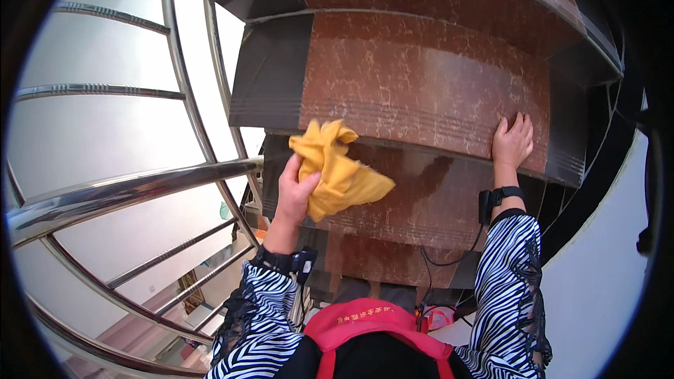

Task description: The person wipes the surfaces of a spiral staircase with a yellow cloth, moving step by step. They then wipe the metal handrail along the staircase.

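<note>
A crumpled yellow cloth (337,171) is gripped in my left hand (296,189), bunched at the top with one corner spread to the right. It is in front of the nosing of a brown marbled stair tread (421,81). My right hand (513,139) rests palm down near the right end of the same tread, holding nothing. Dark panels (268,73) border the brown stone. Below, a lower tread (410,195) shows a darker, shiny patch along its back.
Shiny metal railing (137,189) runs along the left, with a drop to a lower floor beyond. A white wall (595,284) curves along the right. A black cable (453,263) hangs from my right wrist device. A red apron (363,318) bears writing.
</note>
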Demonstrator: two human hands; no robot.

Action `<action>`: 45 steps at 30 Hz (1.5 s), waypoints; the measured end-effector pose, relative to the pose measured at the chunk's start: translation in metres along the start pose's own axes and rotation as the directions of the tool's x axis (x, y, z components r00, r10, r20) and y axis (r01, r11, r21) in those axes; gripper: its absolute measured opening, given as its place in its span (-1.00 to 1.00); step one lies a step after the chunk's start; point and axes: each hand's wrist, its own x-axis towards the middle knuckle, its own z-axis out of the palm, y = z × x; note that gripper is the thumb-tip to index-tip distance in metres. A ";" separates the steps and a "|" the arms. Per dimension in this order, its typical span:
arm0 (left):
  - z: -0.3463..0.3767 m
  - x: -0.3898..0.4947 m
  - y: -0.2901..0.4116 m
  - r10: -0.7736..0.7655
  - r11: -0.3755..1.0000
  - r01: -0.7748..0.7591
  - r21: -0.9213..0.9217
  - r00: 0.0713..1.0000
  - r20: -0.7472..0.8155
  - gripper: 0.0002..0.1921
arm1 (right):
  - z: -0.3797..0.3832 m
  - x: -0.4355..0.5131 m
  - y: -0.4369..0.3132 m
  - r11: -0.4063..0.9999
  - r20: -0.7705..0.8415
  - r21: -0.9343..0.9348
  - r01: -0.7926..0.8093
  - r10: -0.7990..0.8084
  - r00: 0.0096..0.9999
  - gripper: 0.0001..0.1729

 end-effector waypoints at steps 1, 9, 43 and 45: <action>0.013 0.015 0.018 0.068 0.997 -0.068 -0.040 0.998 -0.001 -0.40 | -0.002 0.000 -0.001 1.000 0.017 0.010 -0.011 0.010 1.000 -0.48; 0.036 0.148 0.071 0.083 0.662 0.004 0.750 0.994 -0.078 -0.39 | -0.015 -0.001 -0.006 1.000 0.033 0.009 -0.017 0.016 0.999 -0.46; -0.047 0.215 0.006 0.558 0.035 0.107 0.994 0.823 -0.108 -0.44 | -0.012 -0.008 0.005 0.999 0.103 -0.028 -0.016 0.018 0.994 -0.44; -0.044 0.212 0.007 0.562 0.053 0.112 0.992 0.818 -0.122 -0.43 | -0.015 -0.004 0.001 0.998 0.160 -0.032 -0.047 0.052 0.986 -0.45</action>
